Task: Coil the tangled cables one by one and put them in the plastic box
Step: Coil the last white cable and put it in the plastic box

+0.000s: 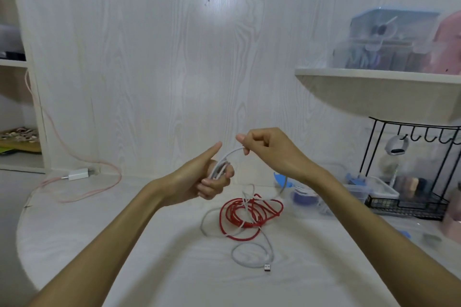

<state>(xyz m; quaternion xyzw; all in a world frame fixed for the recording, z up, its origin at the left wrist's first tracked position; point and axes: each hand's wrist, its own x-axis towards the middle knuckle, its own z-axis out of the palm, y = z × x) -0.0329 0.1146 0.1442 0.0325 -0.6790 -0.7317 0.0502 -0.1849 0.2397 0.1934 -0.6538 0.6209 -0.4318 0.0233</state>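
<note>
A person winds a white cable (252,244) above the bench (149,257): the left hand (207,179) grips a few finished loops, thumb raised, while the right hand (264,147) pinches the next stretch just beside it. Most of that cable lies uncoiled on the bench, threaded through a red cable (249,214), its USB plug (267,267) nearest the camera. The plastic box (349,194), right of the tangle, appears to hold a coil already. By this showing, both cables remain to be stowed. No legible writing or brand appears.
</note>
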